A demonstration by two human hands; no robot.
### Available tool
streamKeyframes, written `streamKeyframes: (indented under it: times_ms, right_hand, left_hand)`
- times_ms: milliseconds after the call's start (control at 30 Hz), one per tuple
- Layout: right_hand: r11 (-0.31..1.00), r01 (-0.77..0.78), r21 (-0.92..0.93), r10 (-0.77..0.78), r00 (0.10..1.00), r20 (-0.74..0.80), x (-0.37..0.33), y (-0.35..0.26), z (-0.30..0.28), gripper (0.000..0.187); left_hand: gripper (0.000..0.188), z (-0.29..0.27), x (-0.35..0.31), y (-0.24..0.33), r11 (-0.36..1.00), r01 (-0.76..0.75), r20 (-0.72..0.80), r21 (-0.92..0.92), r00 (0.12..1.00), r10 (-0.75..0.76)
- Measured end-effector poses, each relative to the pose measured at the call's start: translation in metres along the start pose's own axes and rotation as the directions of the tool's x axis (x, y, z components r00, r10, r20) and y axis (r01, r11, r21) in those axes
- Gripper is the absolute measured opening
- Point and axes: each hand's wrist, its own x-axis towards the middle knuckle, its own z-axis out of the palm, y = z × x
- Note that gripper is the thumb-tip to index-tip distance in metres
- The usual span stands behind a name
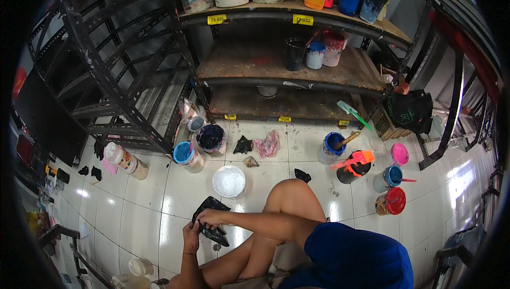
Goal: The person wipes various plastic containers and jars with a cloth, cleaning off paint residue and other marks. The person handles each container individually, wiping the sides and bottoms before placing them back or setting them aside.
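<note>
A crumpled black plastic bag [210,205] hangs between my hands, low over the tiles. My left hand [191,234] is closed on its near left edge, fingers pinched. My right hand [211,218] reaches across from the right and grips the same bag beside the left one, both hands almost touching. Part of the bag spreads out below and beyond the right hand. Just past the bag stands a tub of white paint [229,181]. Beyond it are a tub with blue paint [185,153] and a dark-stained bucket [211,137].
On the right stand a blue paint pot [332,148], a dark pot with an orange scraper [366,157] and a red pot [391,200]. Paint-stained shelves [287,65] rise ahead, a black metal rack [101,71] at left. A large bottle [127,161] and plastic scraps [266,144] lie about.
</note>
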Motion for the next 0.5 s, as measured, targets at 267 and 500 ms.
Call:
streamKeyframes:
  times_ms: [267, 500]
  right_hand:
    - [0.989, 0.119, -0.089, -0.124, 0.991, -0.047, -0.004, 0.001, 0.012, 0.04]
    - [0.734, 0.244, -0.634, -0.395, 0.913, -0.105, 0.001, 0.031, -0.008, 0.059]
  left_hand:
    - [0.023, -0.024, 0.019, -0.027, 0.921, -0.167, -0.118, 0.353, 0.968, 0.221]
    - [0.021, -0.007, 0.016, -0.014, 0.861, -0.227, -0.11, 0.455, 0.945, 0.307]
